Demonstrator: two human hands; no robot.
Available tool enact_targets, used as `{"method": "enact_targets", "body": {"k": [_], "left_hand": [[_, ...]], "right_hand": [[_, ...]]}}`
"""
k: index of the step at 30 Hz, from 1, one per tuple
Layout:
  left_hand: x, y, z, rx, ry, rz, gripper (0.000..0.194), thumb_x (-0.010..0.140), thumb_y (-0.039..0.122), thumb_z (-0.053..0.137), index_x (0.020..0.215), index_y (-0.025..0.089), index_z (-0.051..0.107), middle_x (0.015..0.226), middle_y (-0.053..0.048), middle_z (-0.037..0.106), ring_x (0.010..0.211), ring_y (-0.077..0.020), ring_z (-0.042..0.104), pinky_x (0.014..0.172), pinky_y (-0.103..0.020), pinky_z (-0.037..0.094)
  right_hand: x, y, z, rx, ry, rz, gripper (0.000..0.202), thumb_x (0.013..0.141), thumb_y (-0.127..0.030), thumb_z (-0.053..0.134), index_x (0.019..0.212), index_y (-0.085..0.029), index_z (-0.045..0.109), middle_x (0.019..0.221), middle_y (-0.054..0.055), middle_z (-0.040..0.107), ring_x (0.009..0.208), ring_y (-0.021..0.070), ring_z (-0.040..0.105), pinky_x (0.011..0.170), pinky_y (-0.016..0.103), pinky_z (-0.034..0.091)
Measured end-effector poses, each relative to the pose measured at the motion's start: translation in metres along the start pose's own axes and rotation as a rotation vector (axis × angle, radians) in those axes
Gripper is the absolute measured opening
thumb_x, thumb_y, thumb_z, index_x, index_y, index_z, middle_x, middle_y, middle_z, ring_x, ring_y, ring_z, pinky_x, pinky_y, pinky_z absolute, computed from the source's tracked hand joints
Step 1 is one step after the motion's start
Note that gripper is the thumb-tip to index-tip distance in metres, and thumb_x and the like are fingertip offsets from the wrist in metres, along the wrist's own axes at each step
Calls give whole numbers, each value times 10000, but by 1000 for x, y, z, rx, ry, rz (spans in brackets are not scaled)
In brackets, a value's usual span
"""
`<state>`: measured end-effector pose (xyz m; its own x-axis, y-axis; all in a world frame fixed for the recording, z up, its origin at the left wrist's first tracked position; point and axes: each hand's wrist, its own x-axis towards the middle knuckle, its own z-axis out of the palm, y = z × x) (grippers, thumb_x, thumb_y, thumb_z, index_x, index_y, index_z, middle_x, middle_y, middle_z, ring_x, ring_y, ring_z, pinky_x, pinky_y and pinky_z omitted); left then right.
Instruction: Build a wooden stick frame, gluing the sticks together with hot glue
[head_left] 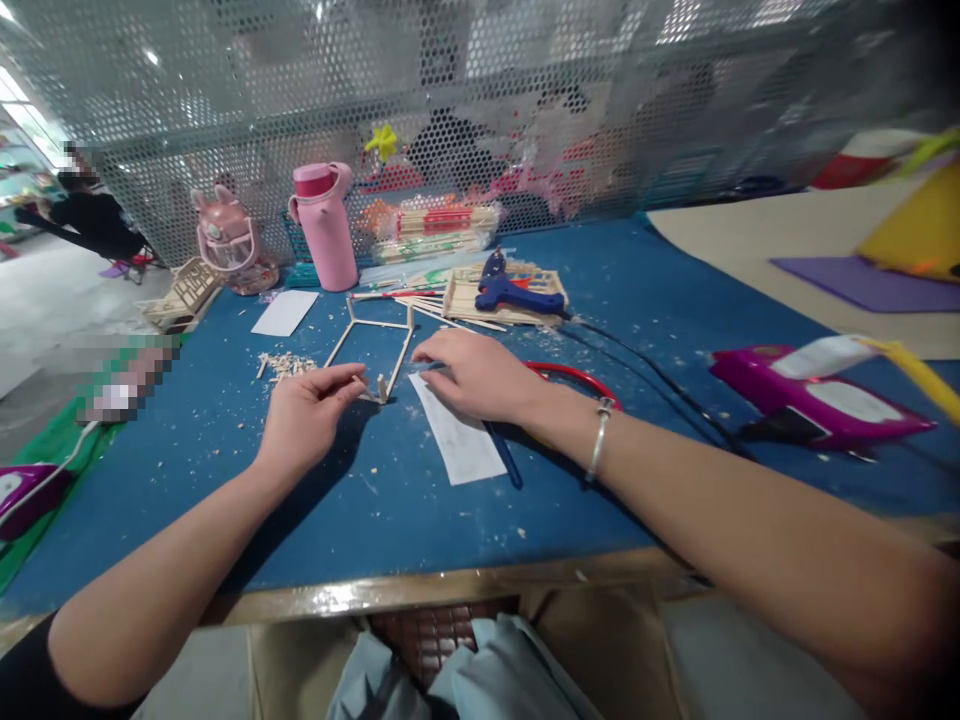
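Note:
My left hand (304,415) is closed in a pinch at the near end of a frame of thin wooden sticks (401,357). A small pale wooden stick (358,381) shows at its fingertips, partly hidden. Short upright posts stand at the frame's corners. Just right of the frame, my right hand (476,375) hovers with fingers bent and thumb apart, holding nothing visible. Under that hand lies a white paper strip (466,448), beside a dark blue pen-like tool (508,465). Red-handled pliers or cutters (574,372) lie partly behind my right forearm.
A blue glue gun (517,296) rests on a stick-built panel (461,300). Stick offcuts (289,366) lie left. Behind stand a pink flask (330,240) and a pink bottle (232,245). A purple device (825,395) and black cable (652,365) occupy the right.

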<state>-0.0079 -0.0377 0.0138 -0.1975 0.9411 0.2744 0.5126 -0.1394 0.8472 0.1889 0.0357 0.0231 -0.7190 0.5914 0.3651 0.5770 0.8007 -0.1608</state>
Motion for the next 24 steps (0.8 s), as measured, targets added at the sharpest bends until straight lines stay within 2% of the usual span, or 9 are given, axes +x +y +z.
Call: {"method": "enact_targets", "body": {"k": [11,18,24], "left_hand": [[-4,0,5,123,6,25,203,726,238,625,911,208,702,884,-34,716,792,-192,659,783,-359,522],[-7,-2,9,86,19,53,388,735,231,623,1119,181,604,865,-56,717,815,-197,667,817,-368,514],[-7,-4,12,133,42,65,367,756,258,598,1116,191,606,888,-44,714,832,-185,665,814,-332,512]], "right_hand": [[0,-10,13,80,-99,-40,308,803,-68,405,1008,-184,603,1014,64,633,913,166,561,761,272,408],[0,-13,14,97,-123,-19,303,806,-74,415,1008,-195,605,1022,57,631,884,156,570,749,267,411],[1,-15,11,84,-166,-13,276,813,-97,430,1020,-164,599,1011,79,628,874,156,571,741,260,402]]}}
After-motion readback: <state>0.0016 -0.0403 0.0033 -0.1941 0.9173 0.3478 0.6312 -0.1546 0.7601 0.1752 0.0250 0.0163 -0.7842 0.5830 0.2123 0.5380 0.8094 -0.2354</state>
